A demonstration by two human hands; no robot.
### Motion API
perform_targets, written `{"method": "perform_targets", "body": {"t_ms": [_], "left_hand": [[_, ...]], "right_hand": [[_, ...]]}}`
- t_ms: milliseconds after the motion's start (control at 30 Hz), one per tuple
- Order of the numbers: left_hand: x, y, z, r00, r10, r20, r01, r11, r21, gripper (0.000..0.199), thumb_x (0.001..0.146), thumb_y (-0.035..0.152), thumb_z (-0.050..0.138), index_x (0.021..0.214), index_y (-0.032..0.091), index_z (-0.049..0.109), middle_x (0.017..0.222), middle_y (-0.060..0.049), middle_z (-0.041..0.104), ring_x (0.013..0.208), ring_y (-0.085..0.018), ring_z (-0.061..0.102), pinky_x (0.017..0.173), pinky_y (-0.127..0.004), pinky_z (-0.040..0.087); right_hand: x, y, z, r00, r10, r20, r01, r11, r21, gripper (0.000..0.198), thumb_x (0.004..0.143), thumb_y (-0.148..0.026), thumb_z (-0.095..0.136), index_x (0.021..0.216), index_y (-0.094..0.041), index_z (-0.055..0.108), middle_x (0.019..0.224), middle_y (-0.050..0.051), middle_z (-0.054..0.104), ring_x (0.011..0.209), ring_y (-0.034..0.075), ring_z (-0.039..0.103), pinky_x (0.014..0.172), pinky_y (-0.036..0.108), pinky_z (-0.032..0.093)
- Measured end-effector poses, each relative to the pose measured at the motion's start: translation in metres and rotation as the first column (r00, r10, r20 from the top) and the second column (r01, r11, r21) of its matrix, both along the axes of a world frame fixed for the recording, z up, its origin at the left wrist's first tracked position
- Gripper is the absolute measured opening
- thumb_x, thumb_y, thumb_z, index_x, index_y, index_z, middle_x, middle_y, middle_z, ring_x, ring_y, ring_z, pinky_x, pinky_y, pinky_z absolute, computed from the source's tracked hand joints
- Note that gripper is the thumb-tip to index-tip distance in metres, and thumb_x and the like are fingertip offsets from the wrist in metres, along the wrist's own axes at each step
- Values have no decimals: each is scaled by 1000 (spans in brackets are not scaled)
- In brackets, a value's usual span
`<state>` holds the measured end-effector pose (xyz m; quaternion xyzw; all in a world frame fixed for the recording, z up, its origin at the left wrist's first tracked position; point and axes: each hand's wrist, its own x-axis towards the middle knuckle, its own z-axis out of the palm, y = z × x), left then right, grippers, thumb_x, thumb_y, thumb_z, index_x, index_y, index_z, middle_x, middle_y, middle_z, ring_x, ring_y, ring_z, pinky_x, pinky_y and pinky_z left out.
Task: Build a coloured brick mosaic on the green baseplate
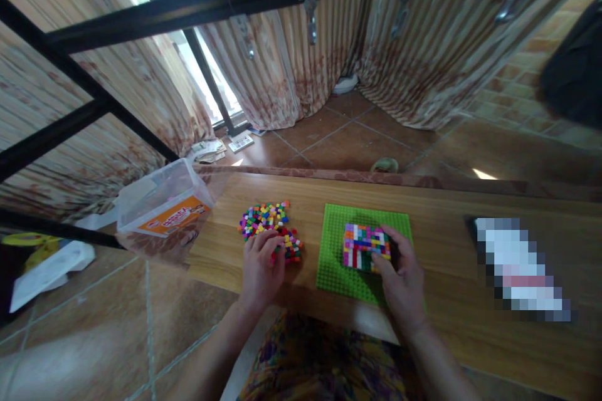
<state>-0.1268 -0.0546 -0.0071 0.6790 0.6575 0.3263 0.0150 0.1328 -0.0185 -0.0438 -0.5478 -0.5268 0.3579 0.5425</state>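
My left hand (264, 263) is at the near edge of a pile of small colourful toy bricks (264, 216). Its fingers are curled and pressed together at the bricks; what they pinch, if anything, is too small to make out. My right hand (403, 269) grips the right side of a multicoloured block of joined bricks (360, 243), thumb at the near side and fingers behind. The block is over a green studded baseplate (332, 269); I cannot tell whether it rests on the plate or is held just above.
A wooden table (446, 238) runs across the view. Left of the pile, a clear plastic box (160, 200) with an orange label stands at the table's end. A pixelated object (522, 269) lies on the right. A black metal frame (263, 3) crosses above the far side.
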Motion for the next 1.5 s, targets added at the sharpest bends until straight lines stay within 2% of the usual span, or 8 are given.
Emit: {"method": "perform_targets", "body": {"t_ms": [233, 700, 833, 967, 1100, 1267, 1500], "left_hand": [[-13, 0, -7, 994, 55, -97, -61, 996, -60, 16, 88, 19, 54, 97, 22, 67, 110, -7, 66, 103, -25, 59, 91, -45, 45], [-8, 9, -7, 994, 13, -112, -19, 998, -54, 11, 88, 22, 57, 84, 22, 67, 105, -6, 68, 100, -24, 61, 90, -44, 44], [10, 11, 4, 996, -91, -25, 90, 995, -38, 9, 89, 22, 56, 88, 22, 65, 103, -5, 69, 99, -22, 61, 90, -41, 44], [45, 12, 18, 966, -247, 74, 252, 966, -58, 8, 89, 19, 55, 86, 21, 62, 92, -4, 70, 89, -20, 62, 84, -37, 45], [80, 13, 22, 934, -339, 111, 348, 935, -71, 7, 87, 17, 54, 87, 21, 60, 82, -2, 70, 78, -19, 62, 74, -34, 45], [101, 16, 21, 917, -369, 153, 383, 920, -78, 7, 86, 17, 55, 88, 21, 60, 82, -2, 71, 78, -19, 64, 73, -33, 46], [101, 18, 22, 921, -350, 173, 367, 927, -75, 7, 87, 17, 54, 86, 21, 59, 84, -3, 70, 80, -19, 63, 74, -33, 46]], "right_hand": [[1, 0, -2, 999, -11, -38, 11, 1000, 2, 43, 81, -35, 63, 123, -25, 59, 122, 8, 60, 115, 26, 55, 104, 50, 38], [0, 1, -1, 999, -21, -39, 22, 1000, 12, 41, 83, -34, 61, 122, -25, 60, 125, 8, 60, 118, 26, 54, 106, 51, 37], [0, 2, -1, 999, -18, -42, 18, 1000, 14, 40, 83, -33, 60, 122, -24, 60, 124, 8, 60, 118, 26, 54, 106, 51, 37], [-1, 2, 1, 999, -21, -25, 22, 999, 43, 39, 83, -32, 60, 121, -24, 60, 124, 8, 60, 118, 25, 54, 106, 51, 37], [-1, 2, 3, 1000, -15, -4, 15, 999, 52, 37, 84, -31, 58, 120, -24, 60, 125, 8, 60, 118, 25, 54, 106, 51, 37], [0, 3, 3, 1000, -8, 0, 8, 997, 73, 35, 85, -30, 57, 120, -25, 60, 126, 7, 59, 119, 24, 53, 106, 49, 37], [-1, 4, 3, 1000, -14, -24, 15, 998, 64, 35, 84, -29, 58, 119, -26, 61, 124, 7, 60, 118, 23, 54, 106, 48, 38]]}}
